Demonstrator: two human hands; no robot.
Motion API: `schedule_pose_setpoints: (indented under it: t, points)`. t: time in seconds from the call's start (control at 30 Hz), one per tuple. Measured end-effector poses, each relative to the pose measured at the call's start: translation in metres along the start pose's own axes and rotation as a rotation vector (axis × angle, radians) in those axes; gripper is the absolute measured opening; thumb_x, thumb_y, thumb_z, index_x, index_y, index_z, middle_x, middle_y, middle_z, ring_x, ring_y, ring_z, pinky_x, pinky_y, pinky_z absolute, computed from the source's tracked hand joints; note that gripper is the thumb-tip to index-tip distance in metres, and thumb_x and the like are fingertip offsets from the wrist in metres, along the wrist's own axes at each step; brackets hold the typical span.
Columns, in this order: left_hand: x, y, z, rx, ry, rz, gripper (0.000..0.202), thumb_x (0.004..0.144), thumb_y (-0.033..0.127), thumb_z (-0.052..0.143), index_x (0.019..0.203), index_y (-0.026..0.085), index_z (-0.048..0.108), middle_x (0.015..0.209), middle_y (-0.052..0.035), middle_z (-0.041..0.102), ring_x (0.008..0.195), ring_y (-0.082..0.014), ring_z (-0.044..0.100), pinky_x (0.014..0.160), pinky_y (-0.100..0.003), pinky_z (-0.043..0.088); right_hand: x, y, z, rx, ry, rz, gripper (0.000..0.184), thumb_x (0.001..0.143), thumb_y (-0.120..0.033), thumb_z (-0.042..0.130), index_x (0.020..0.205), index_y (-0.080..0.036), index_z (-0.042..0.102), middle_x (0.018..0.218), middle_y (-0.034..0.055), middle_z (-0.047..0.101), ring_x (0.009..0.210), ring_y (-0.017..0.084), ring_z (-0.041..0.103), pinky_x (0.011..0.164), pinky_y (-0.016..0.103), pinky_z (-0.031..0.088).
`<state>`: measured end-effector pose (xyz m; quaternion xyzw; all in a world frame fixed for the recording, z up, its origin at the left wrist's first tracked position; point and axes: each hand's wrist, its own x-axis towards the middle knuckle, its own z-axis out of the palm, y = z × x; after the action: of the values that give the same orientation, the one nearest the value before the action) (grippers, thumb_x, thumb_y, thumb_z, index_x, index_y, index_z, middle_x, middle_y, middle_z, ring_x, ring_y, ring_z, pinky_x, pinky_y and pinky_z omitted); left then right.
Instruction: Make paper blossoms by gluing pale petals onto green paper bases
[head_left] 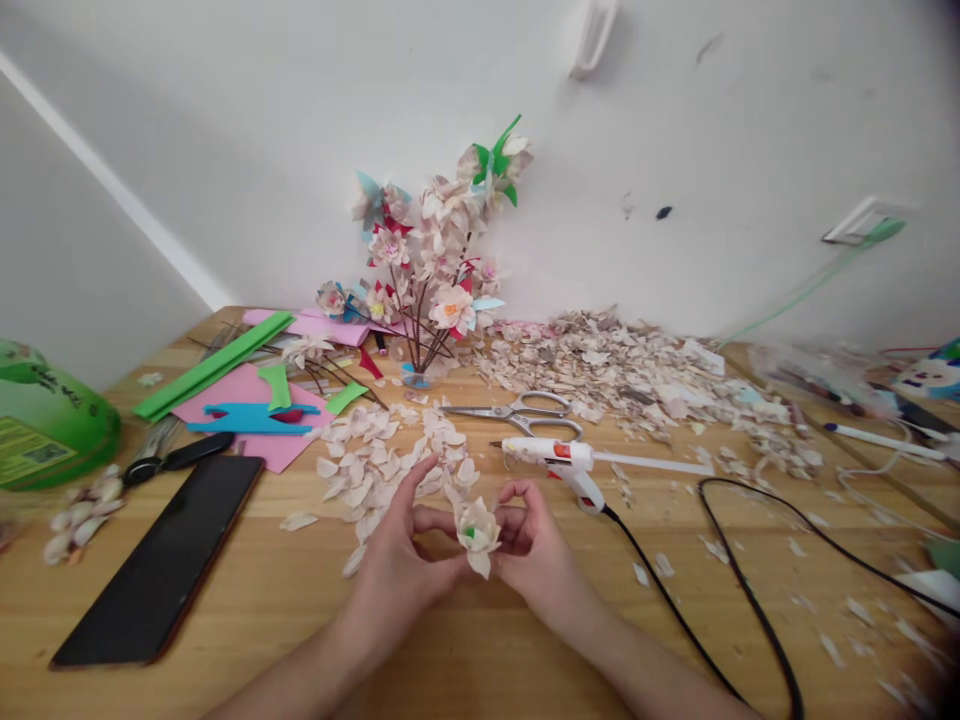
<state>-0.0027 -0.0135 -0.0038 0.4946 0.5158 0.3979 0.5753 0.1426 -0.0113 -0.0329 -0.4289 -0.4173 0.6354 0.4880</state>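
Note:
Between my two hands, above the front of the table, is a small cream-white handmade flower [480, 532] with a green centre, facing me. My left hand [409, 555] grips it from the left with thumb and fingers, the index finger raised. On the right side, the curled fingers of my right hand [529, 540] pinch the flower as well. Loose pale petals [367, 465] lie spread just beyond my left hand. A white glue gun [559, 455], with a glue stick out of its back, rests beyond my right hand. Metal scissors [517, 410] lie behind it.
A bunch of handmade flowers [446, 240] stands in a small glass near the wall. Dry husk pieces [600, 365] heap at back right. Left are a black phone [161, 560], coloured paper [217, 365] and a green bottle [52, 420]. A black cord [742, 560] crosses the right side.

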Motion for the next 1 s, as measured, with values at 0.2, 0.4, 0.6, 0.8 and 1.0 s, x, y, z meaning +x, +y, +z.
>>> schedule_pose_setpoints:
  t: [0.2, 0.4, 0.6, 0.8, 1.0]
  points:
    - [-0.002, 0.0, -0.003, -0.011, -0.069, -0.007, 0.099, 0.052, 0.019, 0.077, 0.133, 0.026, 0.02, 0.074, 0.0032, 0.062, 0.047, -0.0063, 0.047, 0.046, -0.018, 0.035, 0.0, 0.0, -0.006, 0.022, -0.094, 0.052, 0.059, 0.046, -0.022, 0.083, 0.078, -0.026, 0.033, 0.059, -0.0098, 0.06, 0.05, 0.011, 0.058, 0.046, 0.018, 0.038]
    - [-0.004, -0.002, -0.004, -0.003, -0.101, 0.053, 0.09, 0.053, 0.018, 0.077, 0.128, 0.025, 0.026, 0.073, 0.0036, 0.06, 0.059, -0.0109, 0.054, 0.053, -0.021, 0.038, -0.003, -0.001, -0.006, 0.001, -0.165, 0.019, 0.055, 0.052, -0.02, 0.081, 0.08, -0.026, 0.034, 0.06, -0.0098, 0.059, 0.05, 0.009, 0.054, 0.045, 0.016, 0.035]
    - [-0.003, -0.002, -0.004, -0.014, -0.121, 0.075, 0.094, 0.053, 0.016, 0.076, 0.13, 0.024, 0.022, 0.071, 0.0036, 0.059, 0.065, -0.0135, 0.055, 0.056, -0.023, 0.04, -0.004, -0.004, -0.006, -0.035, -0.169, 0.001, 0.054, 0.052, -0.021, 0.081, 0.079, -0.026, 0.034, 0.061, -0.0101, 0.056, 0.051, 0.008, 0.053, 0.046, 0.016, 0.036]
    - [-0.001, -0.002, -0.006, -0.02, -0.214, 0.062, 0.096, 0.054, 0.013, 0.076, 0.131, 0.025, 0.021, 0.072, 0.0039, 0.06, 0.065, -0.0128, 0.055, 0.058, -0.023, 0.04, -0.008, -0.008, -0.005, -0.088, -0.195, -0.022, 0.05, 0.056, -0.017, 0.079, 0.079, -0.025, 0.035, 0.061, -0.0106, 0.054, 0.052, 0.007, 0.051, 0.049, 0.016, 0.037]
    - [0.002, -0.006, -0.01, 0.032, -0.215, 0.143, 0.09, 0.059, 0.009, 0.07, 0.132, 0.03, 0.021, 0.085, 0.0011, 0.062, 0.073, -0.0137, 0.056, 0.065, -0.025, 0.043, -0.008, -0.01, -0.012, -0.411, -0.131, -0.161, 0.03, 0.07, -0.014, 0.063, 0.082, -0.025, 0.037, 0.072, -0.0054, 0.06, 0.067, 0.012, 0.06, 0.063, 0.024, 0.047]
